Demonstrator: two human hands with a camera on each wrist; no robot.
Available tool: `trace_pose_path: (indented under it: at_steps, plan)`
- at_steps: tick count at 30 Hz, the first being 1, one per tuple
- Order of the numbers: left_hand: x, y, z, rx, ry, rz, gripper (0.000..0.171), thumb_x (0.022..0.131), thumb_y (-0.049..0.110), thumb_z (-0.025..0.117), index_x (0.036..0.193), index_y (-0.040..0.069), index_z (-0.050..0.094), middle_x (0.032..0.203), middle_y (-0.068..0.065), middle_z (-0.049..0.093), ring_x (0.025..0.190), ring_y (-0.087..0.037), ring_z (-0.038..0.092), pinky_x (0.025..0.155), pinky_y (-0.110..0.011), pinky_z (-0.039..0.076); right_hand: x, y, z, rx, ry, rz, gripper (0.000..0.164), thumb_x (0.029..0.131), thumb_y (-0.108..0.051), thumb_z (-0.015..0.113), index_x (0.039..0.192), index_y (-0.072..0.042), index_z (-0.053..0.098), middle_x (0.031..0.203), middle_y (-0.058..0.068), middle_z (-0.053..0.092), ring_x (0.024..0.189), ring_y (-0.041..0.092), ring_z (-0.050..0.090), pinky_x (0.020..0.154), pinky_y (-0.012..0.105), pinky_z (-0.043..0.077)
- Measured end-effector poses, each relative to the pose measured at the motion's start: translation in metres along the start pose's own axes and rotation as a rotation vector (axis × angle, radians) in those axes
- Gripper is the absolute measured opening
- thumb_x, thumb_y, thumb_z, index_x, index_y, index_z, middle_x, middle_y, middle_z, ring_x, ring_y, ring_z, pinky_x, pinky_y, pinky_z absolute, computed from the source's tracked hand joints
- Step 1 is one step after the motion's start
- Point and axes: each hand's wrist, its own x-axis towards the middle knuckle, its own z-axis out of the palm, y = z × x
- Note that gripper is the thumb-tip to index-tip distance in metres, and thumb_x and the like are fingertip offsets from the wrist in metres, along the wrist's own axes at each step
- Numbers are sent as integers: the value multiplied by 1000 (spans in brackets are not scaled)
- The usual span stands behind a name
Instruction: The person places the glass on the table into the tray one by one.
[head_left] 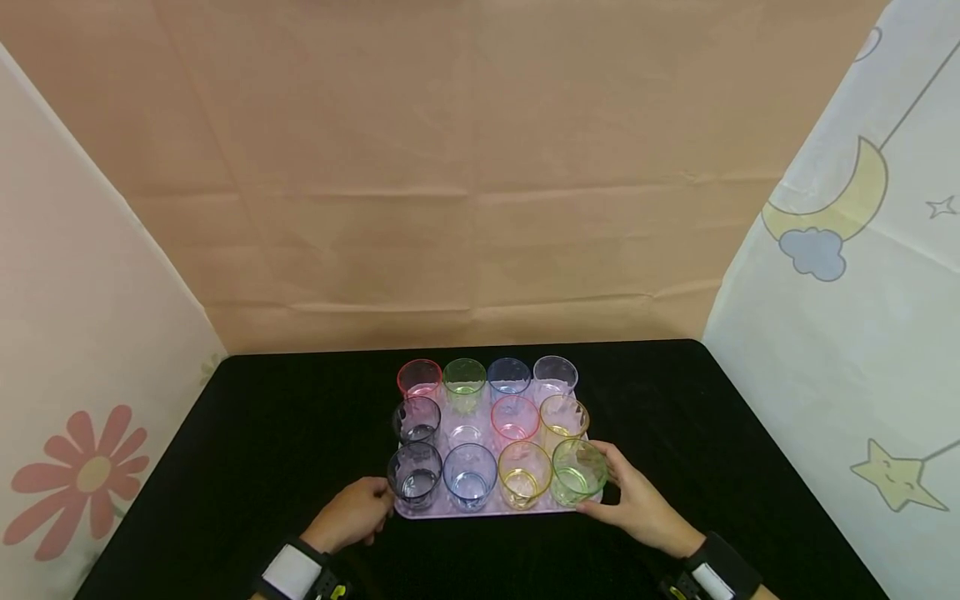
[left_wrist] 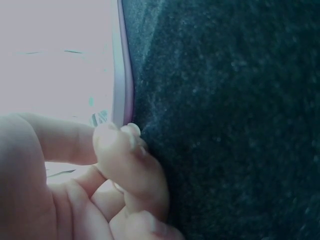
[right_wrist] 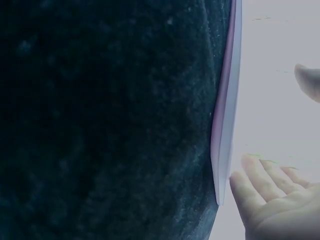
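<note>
A pale pink-lilac tray (head_left: 480, 514) holds several tinted drinking glasses in three rows. My left hand (head_left: 358, 510) pinches the tray's left edge near its front corner, beside a dark grey glass (head_left: 416, 477). In the left wrist view, thumb and fingers (left_wrist: 117, 145) meet at the tray's edge. At the front right, my right hand (head_left: 637, 504) holds a green glass (head_left: 579, 473), thumb on the near side and fingers on the far side. The right wrist view is overexposed, so the glass between thumb and fingers (right_wrist: 260, 182) barely shows.
Next to the green glass stand a yellow glass (head_left: 524, 477) and a blue glass (head_left: 470, 479). Behind are a red glass (head_left: 514, 419) and another yellow glass (head_left: 564, 417). Black cloth covers the table (head_left: 720, 450); a brown paper wall (head_left: 465, 250) rises at the back.
</note>
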Motion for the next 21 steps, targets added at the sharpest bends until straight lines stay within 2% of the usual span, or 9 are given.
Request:
trace_pose_path:
  at_steps: [6, 9, 14, 18, 21]
  plan:
    - [1, -2, 0, 3, -4, 11, 20, 100, 15, 51, 85, 7, 61, 68, -4, 55, 55, -17, 53, 53, -33, 47, -1, 0, -2, 7, -20, 11, 86, 87, -27, 82, 152, -6, 31, 152, 27, 38, 140, 49, 38, 109, 62, 37]
    - [2, -3, -1, 8, -8, 18, 20, 100, 15, 50, 85, 7, 61, 68, -4, 56, 55, -17, 53, 53, -33, 47, -4, 0, -4, 9, -32, 5, 90, 87, -26, 82, 154, -4, 27, 155, 28, 33, 141, 49, 37, 109, 57, 38]
    - [2, -4, 0, 30, 5, 36, 21, 100, 17, 51, 84, 8, 61, 68, -4, 56, 53, -17, 53, 51, -33, 45, -5, 1, -11, -28, -46, -13, 96, 86, -26, 83, 157, -3, 23, 153, 28, 36, 138, 46, 42, 108, 45, 44]
    - [2, -6, -2, 17, -1, 47, 22, 100, 18, 51, 84, 8, 62, 67, -4, 55, 52, -16, 53, 51, -32, 45, -5, -1, -20, -45, -96, -44, 94, 89, -19, 79, 157, 2, 18, 150, 32, 38, 137, 50, 41, 107, 50, 41]
    - [1, -9, -4, -27, -31, 55, 22, 100, 17, 52, 85, 6, 63, 65, -2, 54, 51, -14, 51, 50, -30, 43, -5, -4, -27, -82, -118, -73, 87, 92, -9, 74, 156, 7, 17, 146, 33, 41, 135, 52, 42, 106, 56, 38]
